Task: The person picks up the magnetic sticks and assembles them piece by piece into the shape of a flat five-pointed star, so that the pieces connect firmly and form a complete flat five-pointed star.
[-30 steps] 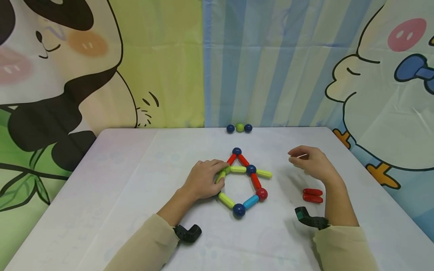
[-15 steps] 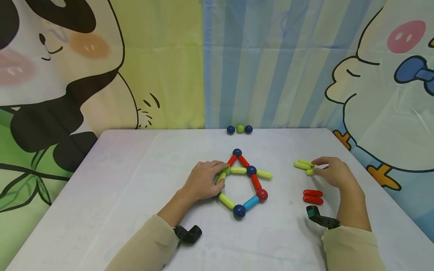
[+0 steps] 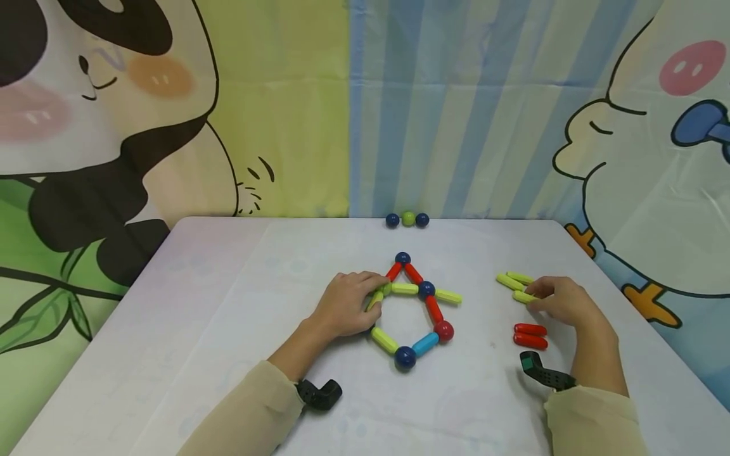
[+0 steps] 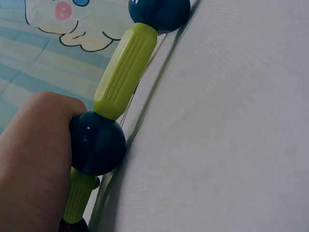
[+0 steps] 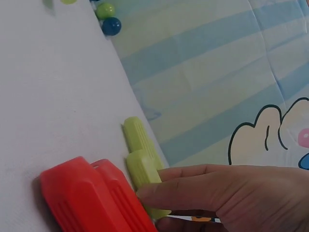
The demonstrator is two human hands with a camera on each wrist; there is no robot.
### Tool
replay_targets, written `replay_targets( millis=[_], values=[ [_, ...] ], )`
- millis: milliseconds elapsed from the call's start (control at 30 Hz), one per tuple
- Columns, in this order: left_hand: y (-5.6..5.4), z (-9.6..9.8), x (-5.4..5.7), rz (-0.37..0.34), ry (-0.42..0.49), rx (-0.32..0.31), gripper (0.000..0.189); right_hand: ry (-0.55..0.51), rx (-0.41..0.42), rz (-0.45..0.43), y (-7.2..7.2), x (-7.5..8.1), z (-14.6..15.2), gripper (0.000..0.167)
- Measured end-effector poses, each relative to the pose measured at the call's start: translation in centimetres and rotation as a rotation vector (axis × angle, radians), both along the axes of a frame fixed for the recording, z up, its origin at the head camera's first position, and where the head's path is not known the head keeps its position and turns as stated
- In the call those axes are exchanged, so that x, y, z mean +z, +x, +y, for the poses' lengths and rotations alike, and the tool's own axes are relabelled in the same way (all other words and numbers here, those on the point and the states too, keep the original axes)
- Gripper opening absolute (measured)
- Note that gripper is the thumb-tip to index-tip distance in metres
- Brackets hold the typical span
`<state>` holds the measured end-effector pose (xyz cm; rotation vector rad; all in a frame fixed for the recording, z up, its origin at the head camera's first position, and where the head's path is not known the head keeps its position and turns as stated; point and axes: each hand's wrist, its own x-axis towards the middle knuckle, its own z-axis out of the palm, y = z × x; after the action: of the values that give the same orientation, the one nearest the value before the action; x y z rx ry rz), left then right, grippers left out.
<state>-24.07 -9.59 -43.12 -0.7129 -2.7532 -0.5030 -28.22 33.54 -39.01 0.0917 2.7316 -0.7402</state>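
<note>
A frame of magnetic rods and balls lies on the table, with a blue ball [image 3: 405, 358] at its near corner and a red ball [image 3: 443, 330] on its right. My left hand [image 3: 348, 304] grips its left side, fingers at a green ball [image 3: 388, 288] and round a yellow-green magnetic rod [image 4: 78, 195]. The left wrist view has the thumb against a dark blue ball [image 4: 98, 143]. At the right, my right hand [image 3: 564, 301] pinches the end of a yellow-green magnetic rod [image 5: 145, 169] between thumb and fingers. Other yellow-green rods [image 3: 509, 282] lie beside it.
Two red rods [image 3: 530, 335] lie side by side, nearer me than the yellow-green ones. Along the table's far edge sit two blue balls and a green ball [image 3: 408, 218]. A printed cloth [image 3: 296, 114] hangs behind the table [image 3: 228, 304].
My right hand has moved right and nearer me, uncovering the yellow-green rods; the pinched one has shifted slightly toward me. The left hand keeps its place on the frame.
</note>
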Motion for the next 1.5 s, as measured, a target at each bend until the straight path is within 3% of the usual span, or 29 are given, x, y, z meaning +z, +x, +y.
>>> replay_targets(
  millis=[167,400,867,1167,1500],
  values=[
    [-0.1,0.1,-0.1,0.004,-0.005,-0.001,0.048,-0.016,0.075,0.011,0.6,0.4,0.5,0.049],
    [0.0,0.0,0.1,-0.001,-0.007,0.006,0.048,-0.161,0.111,0.020,0.8,1.1,0.0,0.056],
    [0.0,-0.1,-0.1,0.001,0.005,-0.011,0.049,-0.359,0.245,0.019,0.1,0.7,-2.9,0.042],
    [0.0,-0.1,0.0,-0.004,0.009,-0.001,0.048,-0.382,0.347,-0.063,-0.1,0.8,-5.4,0.031],
    [0.2,0.0,0.2,-0.003,0.003,0.000,0.048,-0.394,0.439,-0.223,-0.1,0.5,-7.5,0.028]
  ],
)
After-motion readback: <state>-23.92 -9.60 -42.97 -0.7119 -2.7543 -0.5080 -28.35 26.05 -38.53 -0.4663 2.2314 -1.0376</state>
